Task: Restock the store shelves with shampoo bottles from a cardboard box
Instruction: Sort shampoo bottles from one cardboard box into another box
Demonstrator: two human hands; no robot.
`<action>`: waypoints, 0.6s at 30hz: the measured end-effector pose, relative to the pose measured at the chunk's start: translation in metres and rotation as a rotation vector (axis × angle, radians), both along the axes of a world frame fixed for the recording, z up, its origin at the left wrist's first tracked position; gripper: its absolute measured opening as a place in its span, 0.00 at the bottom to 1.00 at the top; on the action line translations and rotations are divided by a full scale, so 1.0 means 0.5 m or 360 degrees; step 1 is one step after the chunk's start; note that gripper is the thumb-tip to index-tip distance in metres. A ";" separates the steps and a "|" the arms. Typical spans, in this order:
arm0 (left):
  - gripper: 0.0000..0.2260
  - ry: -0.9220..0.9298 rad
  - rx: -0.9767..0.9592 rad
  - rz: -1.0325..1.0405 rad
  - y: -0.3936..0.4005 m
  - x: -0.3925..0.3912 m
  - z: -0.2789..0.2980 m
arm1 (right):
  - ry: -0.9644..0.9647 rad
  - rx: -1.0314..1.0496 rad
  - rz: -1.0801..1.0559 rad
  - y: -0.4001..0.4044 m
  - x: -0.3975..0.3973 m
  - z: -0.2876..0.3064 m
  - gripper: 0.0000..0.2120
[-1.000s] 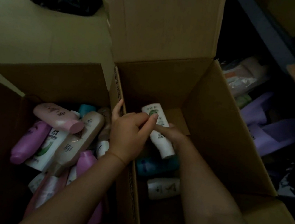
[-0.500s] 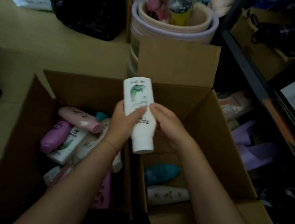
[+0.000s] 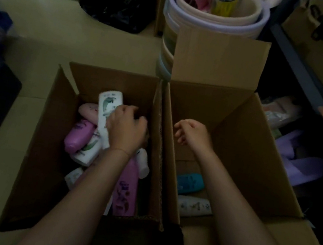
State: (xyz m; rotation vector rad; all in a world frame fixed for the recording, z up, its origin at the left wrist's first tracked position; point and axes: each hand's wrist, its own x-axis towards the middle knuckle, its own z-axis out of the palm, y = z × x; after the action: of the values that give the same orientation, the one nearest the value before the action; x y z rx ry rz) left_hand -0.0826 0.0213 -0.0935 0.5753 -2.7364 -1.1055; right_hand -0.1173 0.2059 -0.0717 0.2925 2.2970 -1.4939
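The white bottle (image 3: 108, 113), held up between both hands half a second ago, now sits over the left box (image 3: 52, 124), gripped only by the left hand (image 3: 125, 130), its long axis running away from the person atop the pile; right of that box, the right hand (image 3: 191, 135) hangs loosely curled, holding nothing

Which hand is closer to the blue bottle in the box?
Right. The right hand hangs open over the same box, above the blue bottle. The left hand is in the other box, holding a white bottle.
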 end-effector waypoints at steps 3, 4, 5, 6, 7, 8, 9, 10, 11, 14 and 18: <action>0.29 -0.0056 0.0542 -0.0329 0.100 0.007 0.018 | -0.0084 0.0056 -0.0010 0.034 -0.003 -0.044 0.13; 0.33 -0.0143 0.0685 -0.0374 0.127 0.013 0.015 | -0.0104 0.0090 -0.0001 0.049 -0.007 -0.063 0.12; 0.36 -0.0210 0.0761 -0.0382 0.149 0.019 0.006 | -0.0131 0.0120 0.0008 0.065 -0.012 -0.080 0.12; 0.38 -0.0228 0.0778 -0.0371 0.166 0.023 -0.004 | -0.0169 0.0149 0.0024 0.082 -0.017 -0.098 0.11; 0.39 -0.0223 0.0754 -0.0348 0.179 0.024 -0.009 | -0.0221 0.0175 0.0047 0.099 -0.024 -0.116 0.11; 0.38 -0.0224 0.0709 -0.0323 0.188 0.018 -0.009 | -0.0291 0.0222 0.0086 0.116 -0.031 -0.136 0.11; 0.37 -0.0243 0.0648 -0.0300 0.195 0.009 -0.006 | -0.0382 0.0270 0.0132 0.134 -0.037 -0.156 0.11; 0.36 -0.0263 0.0584 -0.0275 0.200 -0.001 -0.003 | -0.0501 0.0330 0.0180 0.153 -0.043 -0.179 0.12; 0.33 -0.0274 0.0519 -0.0244 0.205 -0.010 -0.002 | -0.0621 0.0393 0.0235 0.175 -0.049 -0.213 0.15; 0.25 -0.0248 0.0408 -0.0180 0.217 -0.019 -0.006 | -0.0909 0.0732 0.0433 0.224 -0.057 -0.295 0.29; 0.20 -0.0194 0.0300 -0.0159 0.221 -0.021 -0.022 | -0.1104 0.1025 0.0993 0.220 -0.089 -0.425 0.33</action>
State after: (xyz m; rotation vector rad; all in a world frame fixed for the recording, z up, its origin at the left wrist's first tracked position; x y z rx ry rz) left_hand -0.0931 0.1319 -0.1047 0.5519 -2.8092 -1.4084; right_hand -0.1616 0.3158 -0.2843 0.1873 1.9367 -0.2562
